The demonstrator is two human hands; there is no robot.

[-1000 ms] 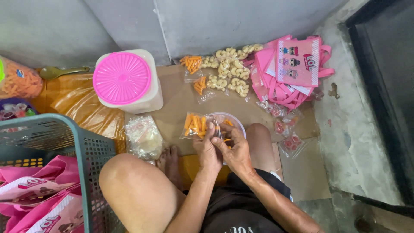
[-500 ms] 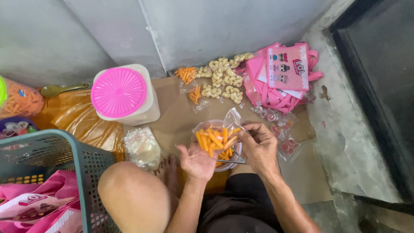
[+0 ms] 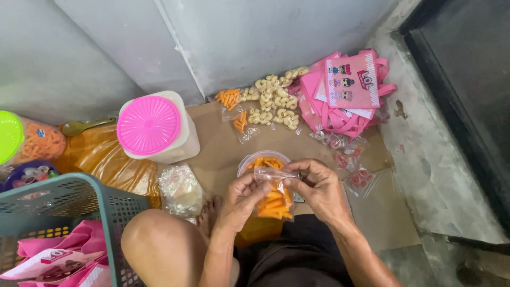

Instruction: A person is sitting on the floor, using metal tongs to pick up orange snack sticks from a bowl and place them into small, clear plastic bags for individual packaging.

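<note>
Above the bowl (image 3: 249,159), both hands grip a bag (image 3: 273,194) of orange sticks.

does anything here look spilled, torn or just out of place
Nothing looks spilled or torn. Both the left hand and right hand hold a small clear bag of orange sticks over the clear bowl. Filled packets lie loosely scattered by the wall, not lined up.

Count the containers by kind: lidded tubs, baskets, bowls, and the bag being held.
Pink-lidded tub: 1
Green-lidded jar: 1
Teal basket: 1
Clear bowl: 1
Snack bag, pinched by left hand and right hand: 1
Total: 5
</note>
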